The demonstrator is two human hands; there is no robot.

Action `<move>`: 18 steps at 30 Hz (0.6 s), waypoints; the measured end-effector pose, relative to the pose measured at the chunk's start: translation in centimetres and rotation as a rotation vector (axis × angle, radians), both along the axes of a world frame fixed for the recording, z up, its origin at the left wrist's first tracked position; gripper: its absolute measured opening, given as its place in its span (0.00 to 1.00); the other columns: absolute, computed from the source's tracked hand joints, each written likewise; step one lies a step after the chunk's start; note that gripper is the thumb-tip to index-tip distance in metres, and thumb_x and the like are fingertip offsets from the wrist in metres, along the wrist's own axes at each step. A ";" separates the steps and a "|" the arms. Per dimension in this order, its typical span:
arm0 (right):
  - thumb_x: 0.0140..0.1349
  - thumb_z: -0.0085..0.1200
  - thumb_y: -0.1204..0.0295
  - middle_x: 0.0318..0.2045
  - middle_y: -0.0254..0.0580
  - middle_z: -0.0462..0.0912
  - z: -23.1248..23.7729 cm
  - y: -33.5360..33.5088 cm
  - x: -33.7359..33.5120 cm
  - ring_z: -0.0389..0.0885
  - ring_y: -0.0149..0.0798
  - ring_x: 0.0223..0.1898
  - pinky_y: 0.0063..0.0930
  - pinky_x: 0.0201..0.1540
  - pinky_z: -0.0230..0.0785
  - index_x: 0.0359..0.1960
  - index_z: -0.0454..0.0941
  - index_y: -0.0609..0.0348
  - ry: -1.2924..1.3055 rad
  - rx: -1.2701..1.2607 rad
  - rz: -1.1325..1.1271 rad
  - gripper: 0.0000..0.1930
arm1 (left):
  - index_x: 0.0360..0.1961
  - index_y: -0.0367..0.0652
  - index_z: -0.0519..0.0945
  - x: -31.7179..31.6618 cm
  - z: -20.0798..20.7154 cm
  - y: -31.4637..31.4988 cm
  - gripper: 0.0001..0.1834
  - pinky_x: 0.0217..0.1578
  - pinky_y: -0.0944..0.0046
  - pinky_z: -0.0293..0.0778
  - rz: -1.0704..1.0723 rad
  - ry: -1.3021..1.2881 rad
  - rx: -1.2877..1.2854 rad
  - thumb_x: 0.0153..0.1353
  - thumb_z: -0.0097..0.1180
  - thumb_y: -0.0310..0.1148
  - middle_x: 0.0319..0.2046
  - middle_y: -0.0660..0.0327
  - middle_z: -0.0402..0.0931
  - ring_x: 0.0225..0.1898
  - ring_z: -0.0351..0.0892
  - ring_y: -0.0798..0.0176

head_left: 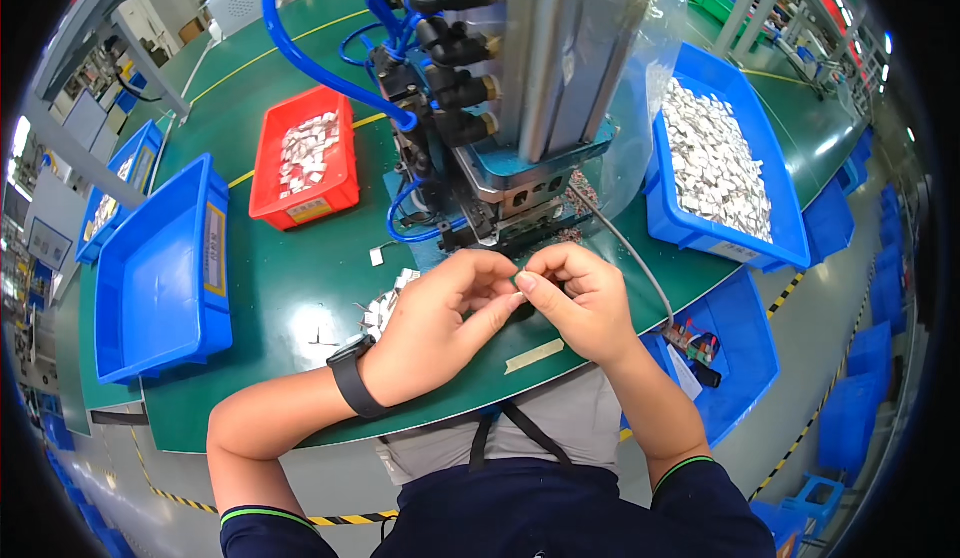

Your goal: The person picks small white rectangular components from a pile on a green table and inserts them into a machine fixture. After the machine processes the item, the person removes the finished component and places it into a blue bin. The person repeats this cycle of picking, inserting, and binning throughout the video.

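Note:
Just in front of a pneumatic press [530, 193] my two hands meet, fingertips almost touching. My left hand [450, 318], with a dark watch on the wrist, is closed in a pinch. My right hand [580, 303] pinches too, thumb against forefinger. Whatever small piece sits between the fingertips is too hidden to name. Beside my left hand lies a small pile of white pieces [383, 310] with thin metal legs, partly covered by that hand. One loose white piece [376, 256] rests farther back on the green table [270, 328].
A red bin [265, 173] of white pieces stands back left, an empty-looking blue bin [150, 293] left of it. At the right is a blue bin [780, 183] heaped with white pieces. A grey cable [635, 253] and blue air hoses [285, 33] run from the press.

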State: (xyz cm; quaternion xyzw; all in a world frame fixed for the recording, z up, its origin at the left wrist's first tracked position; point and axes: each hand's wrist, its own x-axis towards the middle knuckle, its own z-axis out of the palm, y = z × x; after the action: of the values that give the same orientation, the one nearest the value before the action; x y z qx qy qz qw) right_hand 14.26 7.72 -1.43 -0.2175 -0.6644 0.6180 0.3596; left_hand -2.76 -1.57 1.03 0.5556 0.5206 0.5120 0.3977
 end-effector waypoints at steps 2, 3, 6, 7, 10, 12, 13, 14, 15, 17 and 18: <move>0.67 0.57 0.74 0.33 0.32 0.81 -0.2 0.0 0.2 0.76 0.20 0.33 0.15 0.34 0.68 0.40 0.77 0.64 0.022 -0.053 0.019 0.06 | 0.47 0.35 0.70 0.0 -0.3 -0.1 0.13 0.41 0.70 0.78 -0.007 -0.164 -0.090 0.64 0.60 0.22 0.39 0.58 0.77 0.41 0.81 0.68; 0.67 0.57 0.74 0.33 0.32 0.81 -0.4 0.2 0.3 0.76 0.20 0.34 0.15 0.34 0.69 0.40 0.77 0.64 0.032 -0.065 0.024 0.06 | 0.46 0.35 0.70 0.1 -0.1 -0.2 0.12 0.41 0.69 0.79 -0.012 -0.220 -0.115 0.64 0.60 0.22 0.38 0.58 0.77 0.40 0.81 0.67; 0.67 0.57 0.74 0.32 0.31 0.80 -0.4 0.2 0.5 0.76 0.20 0.34 0.16 0.36 0.69 0.40 0.76 0.65 0.083 -0.080 0.021 0.06 | 0.43 0.35 0.70 0.2 0.3 -0.4 0.11 0.40 0.68 0.80 -0.005 -0.378 -0.167 0.64 0.60 0.22 0.38 0.57 0.77 0.39 0.82 0.67; 0.67 0.57 0.74 0.32 0.31 0.79 -0.3 0.1 0.4 0.76 0.21 0.34 0.16 0.37 0.69 0.41 0.76 0.65 0.104 -0.080 0.021 0.06 | 0.42 0.35 0.70 0.1 0.4 -0.4 0.11 0.40 0.68 0.80 0.006 -0.422 -0.168 0.64 0.60 0.22 0.38 0.57 0.78 0.39 0.82 0.66; 0.67 0.57 0.73 0.32 0.33 0.79 0.4 -0.5 0.3 0.76 0.21 0.33 0.17 0.36 0.69 0.39 0.77 0.65 0.065 -0.065 0.067 0.06 | 0.42 0.35 0.70 -0.3 0.5 -0.2 0.10 0.40 0.66 0.82 0.033 -0.476 -0.184 0.64 0.59 0.22 0.37 0.56 0.78 0.38 0.82 0.66; 0.67 0.58 0.73 0.32 0.34 0.80 0.7 -0.3 0.2 0.76 0.22 0.32 0.17 0.35 0.69 0.38 0.77 0.64 -0.031 0.090 0.060 0.07 | 0.41 0.35 0.70 -0.4 0.4 -0.1 0.10 0.40 0.66 0.82 0.045 -0.494 -0.189 0.65 0.59 0.23 0.37 0.56 0.78 0.38 0.82 0.66; 0.67 0.58 0.72 0.32 0.35 0.80 0.7 -0.2 0.2 0.76 0.22 0.32 0.17 0.34 0.69 0.37 0.77 0.64 -0.079 0.169 0.056 0.07 | 0.41 0.35 0.70 -0.4 0.2 -0.1 0.10 0.40 0.66 0.82 0.050 -0.508 -0.186 0.65 0.59 0.23 0.37 0.56 0.78 0.38 0.82 0.66; 0.67 0.58 0.72 0.31 0.35 0.80 0.5 -0.2 0.2 0.75 0.22 0.30 0.17 0.33 0.68 0.36 0.78 0.64 -0.063 0.162 0.043 0.07 | 0.41 0.35 0.70 -0.3 0.1 -0.1 0.10 0.40 0.66 0.82 0.054 -0.520 -0.183 0.65 0.59 0.23 0.37 0.56 0.79 0.38 0.82 0.66; 0.67 0.58 0.72 0.31 0.35 0.80 0.1 -0.1 0.2 0.75 0.22 0.29 0.17 0.32 0.68 0.36 0.78 0.64 -0.050 0.156 0.029 0.07 | 0.41 0.36 0.70 -0.3 0.1 -0.1 0.09 0.40 0.66 0.81 0.062 -0.521 -0.174 0.65 0.59 0.23 0.37 0.56 0.78 0.39 0.81 0.66; 0.67 0.58 0.72 0.29 0.36 0.80 0.2 0.0 0.5 0.73 0.21 0.26 0.16 0.29 0.66 0.35 0.79 0.64 -0.028 -0.010 -0.003 0.07 | 0.41 0.37 0.70 0.1 0.3 -0.2 0.09 0.40 0.65 0.80 0.076 -0.520 -0.158 0.66 0.58 0.24 0.38 0.57 0.78 0.39 0.80 0.67; 0.67 0.58 0.72 0.28 0.36 0.80 0.8 0.0 0.7 0.72 0.21 0.25 0.16 0.27 0.64 0.35 0.79 0.64 -0.020 -0.170 -0.016 0.06 | 0.41 0.37 0.70 0.2 0.2 -0.5 0.08 0.41 0.66 0.79 0.053 -0.431 -0.161 0.66 0.58 0.24 0.39 0.58 0.78 0.39 0.79 0.68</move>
State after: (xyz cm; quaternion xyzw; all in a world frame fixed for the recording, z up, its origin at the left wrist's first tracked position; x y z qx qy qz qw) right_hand 14.93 7.71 -0.65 -0.2585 -0.6115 0.6671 0.3381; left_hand -2.53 -2.02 1.28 0.3863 0.4772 0.5857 0.5292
